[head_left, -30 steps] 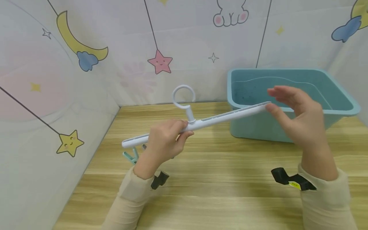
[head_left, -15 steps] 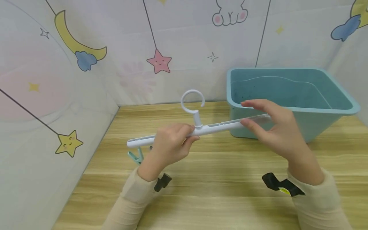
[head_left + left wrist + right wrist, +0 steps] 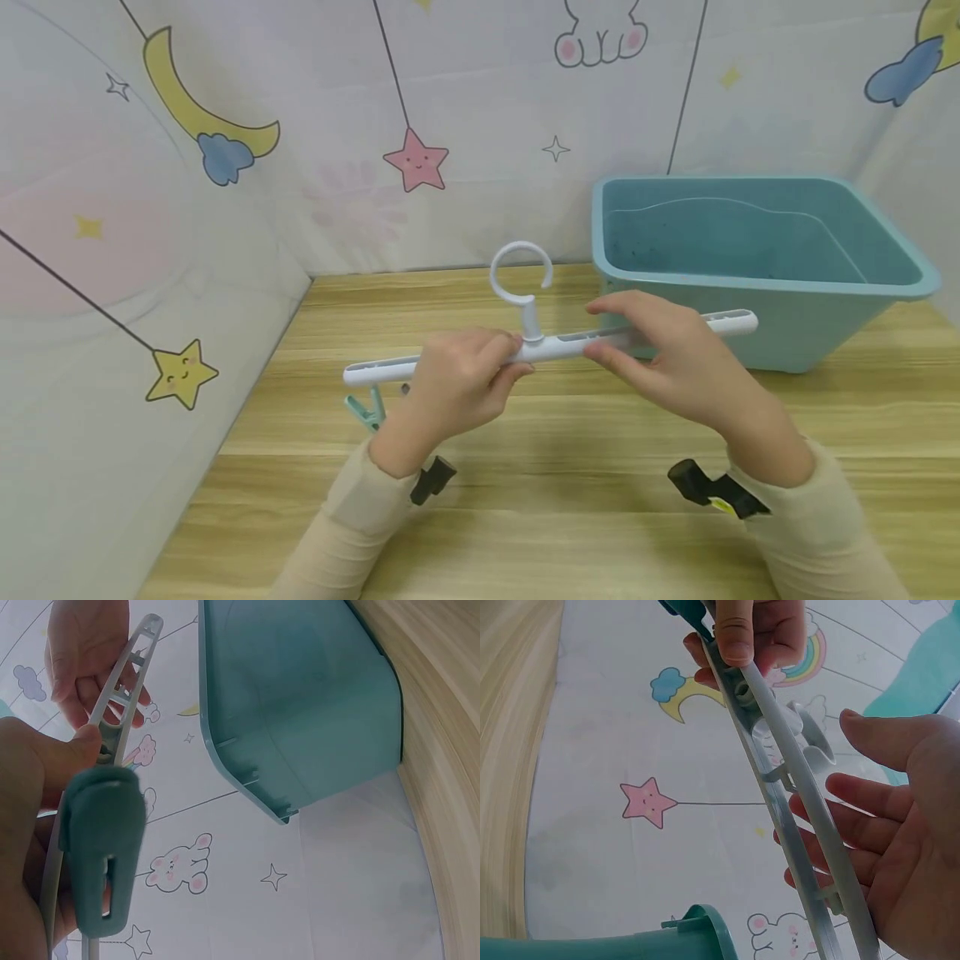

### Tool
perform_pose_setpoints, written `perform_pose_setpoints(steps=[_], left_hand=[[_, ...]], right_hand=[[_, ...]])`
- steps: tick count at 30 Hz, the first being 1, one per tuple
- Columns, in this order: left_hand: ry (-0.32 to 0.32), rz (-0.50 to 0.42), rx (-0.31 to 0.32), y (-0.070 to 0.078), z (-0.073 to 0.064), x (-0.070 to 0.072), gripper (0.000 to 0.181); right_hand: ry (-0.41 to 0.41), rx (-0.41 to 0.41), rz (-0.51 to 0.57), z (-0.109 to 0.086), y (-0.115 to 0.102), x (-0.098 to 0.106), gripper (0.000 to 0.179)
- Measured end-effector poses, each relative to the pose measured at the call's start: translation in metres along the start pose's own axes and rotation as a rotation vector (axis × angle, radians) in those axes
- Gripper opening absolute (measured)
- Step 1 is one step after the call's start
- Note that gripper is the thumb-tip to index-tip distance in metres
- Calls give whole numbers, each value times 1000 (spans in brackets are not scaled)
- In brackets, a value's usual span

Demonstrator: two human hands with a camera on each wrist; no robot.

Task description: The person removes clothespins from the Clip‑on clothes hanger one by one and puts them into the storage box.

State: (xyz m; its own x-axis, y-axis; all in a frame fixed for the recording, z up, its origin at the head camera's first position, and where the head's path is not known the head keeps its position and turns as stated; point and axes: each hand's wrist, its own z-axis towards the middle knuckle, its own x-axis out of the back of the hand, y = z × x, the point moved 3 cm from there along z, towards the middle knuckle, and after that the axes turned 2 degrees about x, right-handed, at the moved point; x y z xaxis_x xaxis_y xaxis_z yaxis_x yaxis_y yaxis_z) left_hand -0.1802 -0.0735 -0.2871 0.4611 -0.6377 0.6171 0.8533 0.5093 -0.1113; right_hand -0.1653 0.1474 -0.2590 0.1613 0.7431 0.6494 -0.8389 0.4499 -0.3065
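Currently the left grip [image 3: 465,375] pinches the hanger [image 3: 557,348] mid-bar over the counter [image 3: 540,508]; the right grip [image 3: 682,354], fingers spread, flanks its three-o'clock arm; a slack pinch could let the clip [image 3: 374,421] at eight o'clock tip it.

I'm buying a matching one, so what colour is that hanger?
The hanger is white, clearest in the head view.
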Motion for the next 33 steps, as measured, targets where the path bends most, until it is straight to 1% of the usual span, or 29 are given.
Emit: perform_pose_setpoints(steps=[6,10,18,22,25,30,33], left_hand=[[-10,10,-20,3,0,-3,22],[-17,12,-25,4,0,-5,23],[-15,29,-37,7,2,-4,22],[-21,34,-43,8,2,-5,22],[-29,32,-44,9,1,-7,23],[-38,24,-36,9,1,-7,22],[-39,21,-32,10,1,-6,22]], right_hand=[[-41,-11,-38,-1,-2,-6,35],[-79,-24,-63,-1,-3,-9,37],[-132,-31,-91,1,-5,-15,35],[-145,-23,-107,0,-6,-18,32],[-159,-21,-120,0,-6,-20,31],[-198,-48,-137,0,-5,-24,32],[-202,-42,-146,0,-4,-26,31]])
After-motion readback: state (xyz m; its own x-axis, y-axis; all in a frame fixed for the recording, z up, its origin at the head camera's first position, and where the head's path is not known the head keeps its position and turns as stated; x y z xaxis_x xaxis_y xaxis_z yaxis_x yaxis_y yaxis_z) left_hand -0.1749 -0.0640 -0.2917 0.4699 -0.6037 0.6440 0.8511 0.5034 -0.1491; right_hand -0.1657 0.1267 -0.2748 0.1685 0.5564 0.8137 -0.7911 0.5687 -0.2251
